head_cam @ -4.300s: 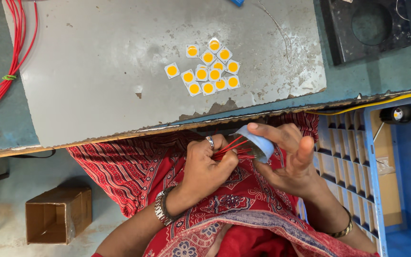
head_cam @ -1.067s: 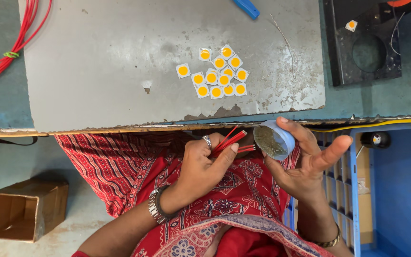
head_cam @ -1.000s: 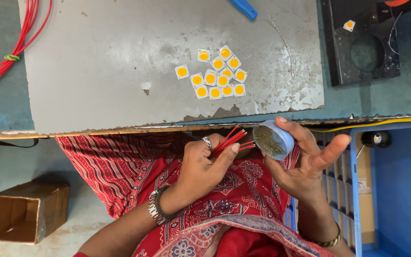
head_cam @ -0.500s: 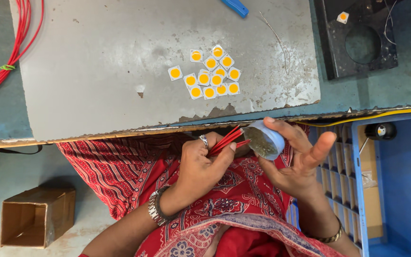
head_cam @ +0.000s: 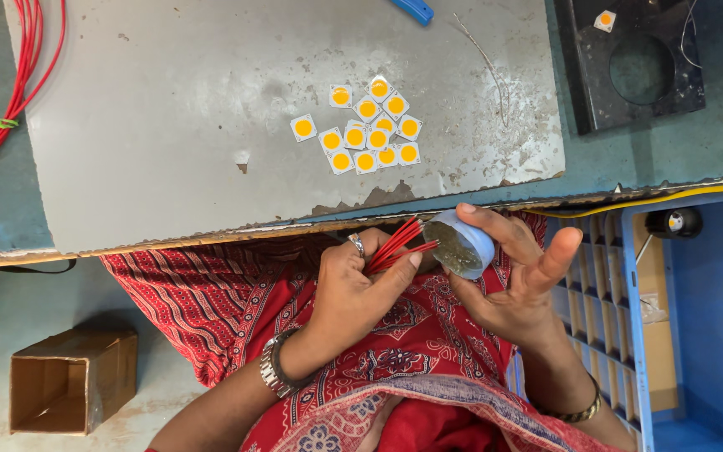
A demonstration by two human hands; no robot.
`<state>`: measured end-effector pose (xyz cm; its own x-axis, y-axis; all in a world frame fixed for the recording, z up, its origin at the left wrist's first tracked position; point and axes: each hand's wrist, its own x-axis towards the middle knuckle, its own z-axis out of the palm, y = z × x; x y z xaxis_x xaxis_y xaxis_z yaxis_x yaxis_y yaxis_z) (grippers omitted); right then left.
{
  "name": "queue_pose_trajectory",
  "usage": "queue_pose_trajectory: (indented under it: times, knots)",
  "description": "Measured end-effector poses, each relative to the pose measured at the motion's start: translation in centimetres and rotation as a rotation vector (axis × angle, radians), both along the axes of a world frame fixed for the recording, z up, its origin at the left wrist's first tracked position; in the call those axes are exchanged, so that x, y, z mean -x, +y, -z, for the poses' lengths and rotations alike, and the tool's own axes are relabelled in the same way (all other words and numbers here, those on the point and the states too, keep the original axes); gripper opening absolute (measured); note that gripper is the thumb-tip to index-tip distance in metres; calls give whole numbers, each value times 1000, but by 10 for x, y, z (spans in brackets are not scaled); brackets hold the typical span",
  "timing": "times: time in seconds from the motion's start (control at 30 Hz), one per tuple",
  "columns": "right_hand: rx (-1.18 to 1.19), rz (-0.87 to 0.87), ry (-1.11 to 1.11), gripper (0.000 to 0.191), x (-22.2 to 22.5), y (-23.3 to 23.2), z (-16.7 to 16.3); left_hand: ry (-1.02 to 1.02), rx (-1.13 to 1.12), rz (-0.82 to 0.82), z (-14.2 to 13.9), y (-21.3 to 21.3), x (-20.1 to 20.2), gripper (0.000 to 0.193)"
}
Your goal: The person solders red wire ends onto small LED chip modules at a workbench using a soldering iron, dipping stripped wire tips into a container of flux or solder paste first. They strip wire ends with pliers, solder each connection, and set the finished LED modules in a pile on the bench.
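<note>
Setting: grey worn bench top [head_cam: 169, 125] ahead of you; you are sitting at its near edge, with red patterned cloth [head_cam: 236, 293] over your lap.
Left hand: your left hand [head_cam: 353, 289] is pinching a bundle of short red wires [head_cam: 397, 245], fingers closed around it, tips pointing into the tub.
Right hand: your right hand [head_cam: 516, 280] is cradling a small pale-blue round tub [head_cam: 462, 244] between thumb and fingers, the other fingers spread wide.
Change: you are tilting the tub's open mouth toward the wire ends; a second ago it sat slightly farther from them, so the wires are now meeting its dull paste.
Beyond: yellow-centred square chips [head_cam: 368, 125] are lying clustered on the bench, untouched.
Far: black fixture [head_cam: 638, 63] at the far right; loose red cable [head_cam: 10, 92] at the far left.
</note>
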<state>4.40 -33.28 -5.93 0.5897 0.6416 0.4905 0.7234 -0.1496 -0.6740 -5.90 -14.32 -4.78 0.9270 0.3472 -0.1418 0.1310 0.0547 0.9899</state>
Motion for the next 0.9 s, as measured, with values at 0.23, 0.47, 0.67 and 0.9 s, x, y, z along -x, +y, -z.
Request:
queue_pose_trajectory:
  times: [0.23,0.47,0.67,0.9]
  knots:
    - [-3,-22,-2,140,1,2,0,-22,-22,14,3,0,0,15]
    - [-8,-7,-6,140,0,3,-2,-55,1,28,0,2,2,14]
    - [-11,-8,-12,140,0,2,0,-99,0,42,5,4,4,19]
    - [-10,-30,8,140,2,2,-1,-42,-38,5,8,0,2,17]
